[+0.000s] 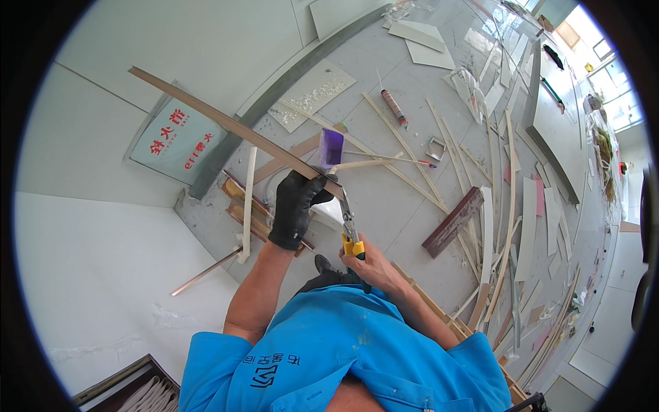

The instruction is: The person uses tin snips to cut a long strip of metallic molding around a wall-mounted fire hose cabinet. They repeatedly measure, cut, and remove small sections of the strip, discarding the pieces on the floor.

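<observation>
My left hand (294, 209), in a black glove, is closed around a long, narrow brown trim strip (226, 122) close to its near end. From there the strip slants up and away to the left. My bare right hand (377, 266) grips the yellow and dark green handles of metal snips (349, 223). The jaws of the snips meet the near end of the strip, just right of my gloved fingers. Whether the blades have bitten into it is too small to tell.
A purple dustpan (331, 149), a sealant tube (394, 108) and a dark red block (452, 222) lie on the grey floor. Long offcuts (511, 226) are scattered to the right. A panel-topped table (559, 127) stands far right, a white wall (89, 254) at left.
</observation>
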Available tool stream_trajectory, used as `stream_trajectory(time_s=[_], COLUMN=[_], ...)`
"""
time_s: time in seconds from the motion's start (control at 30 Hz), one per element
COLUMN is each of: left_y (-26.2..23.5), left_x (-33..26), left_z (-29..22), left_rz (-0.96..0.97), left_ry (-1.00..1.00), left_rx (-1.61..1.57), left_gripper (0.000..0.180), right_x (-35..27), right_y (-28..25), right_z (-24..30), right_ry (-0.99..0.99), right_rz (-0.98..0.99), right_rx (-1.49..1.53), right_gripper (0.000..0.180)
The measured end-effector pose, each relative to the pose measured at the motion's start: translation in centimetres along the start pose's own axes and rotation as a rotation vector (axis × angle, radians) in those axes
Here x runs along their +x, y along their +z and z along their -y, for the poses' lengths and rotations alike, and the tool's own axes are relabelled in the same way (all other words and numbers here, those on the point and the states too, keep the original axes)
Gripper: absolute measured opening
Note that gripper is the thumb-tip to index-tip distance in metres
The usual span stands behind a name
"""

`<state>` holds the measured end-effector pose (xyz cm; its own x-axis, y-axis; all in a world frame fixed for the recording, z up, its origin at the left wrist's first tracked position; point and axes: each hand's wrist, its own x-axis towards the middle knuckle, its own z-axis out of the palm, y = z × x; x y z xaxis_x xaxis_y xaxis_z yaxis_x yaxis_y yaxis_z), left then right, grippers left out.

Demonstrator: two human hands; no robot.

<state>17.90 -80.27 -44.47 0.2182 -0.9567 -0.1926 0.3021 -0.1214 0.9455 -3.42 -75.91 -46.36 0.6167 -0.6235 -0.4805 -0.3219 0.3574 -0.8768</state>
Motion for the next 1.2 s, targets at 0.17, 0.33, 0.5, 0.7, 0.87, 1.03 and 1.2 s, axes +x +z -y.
stream_trajectory(time_s=[0.17,0.33,0.5,0.7,0.87,1.03,1.2], left_y=[-0.3,-0.2,-0.2,-0.5,0.2,0.4,0.3], left_x=[0.1,0.1,0.1,0.1,-0.1,-0.3,-0.4], left_z=[0.2,-0.1,-0.3,0.0,-0.5,-0.9,-0.9], left_rz=[0.01,0.013,0.005,-0.023,-0.042,-0.024,0.005], left_ry=[0.011,0.0,-0.008,0.006,0.018,0.023,0.015], left_rx=[-0.003,0.009,0.022,0.093,0.063,0.046,0.03], left_gripper=[0.021,0.021,0.02,0.02,0.019,0.019,0.021], right_x=[0.1,0.2,0.2,0.3,0.2,0.0,0.0], right_y=[0.0,0.2,0.2,0.1,0.4,0.8,1.0], right_z=[-0.1,0.0,0.0,0.1,0.4,0.7,0.4], right_ry=[-0.041,-0.057,-0.058,-0.007,-0.012,-0.021,-0.039], right_rz=[0.002,-0.017,-0.029,-0.021,-0.055,-0.073,-0.097], right_rx=[-0.014,-0.046,-0.076,-0.117,-0.126,-0.11,-0.103], right_gripper=[0.032,0.032,0.032,0.038,0.037,0.035,0.033])
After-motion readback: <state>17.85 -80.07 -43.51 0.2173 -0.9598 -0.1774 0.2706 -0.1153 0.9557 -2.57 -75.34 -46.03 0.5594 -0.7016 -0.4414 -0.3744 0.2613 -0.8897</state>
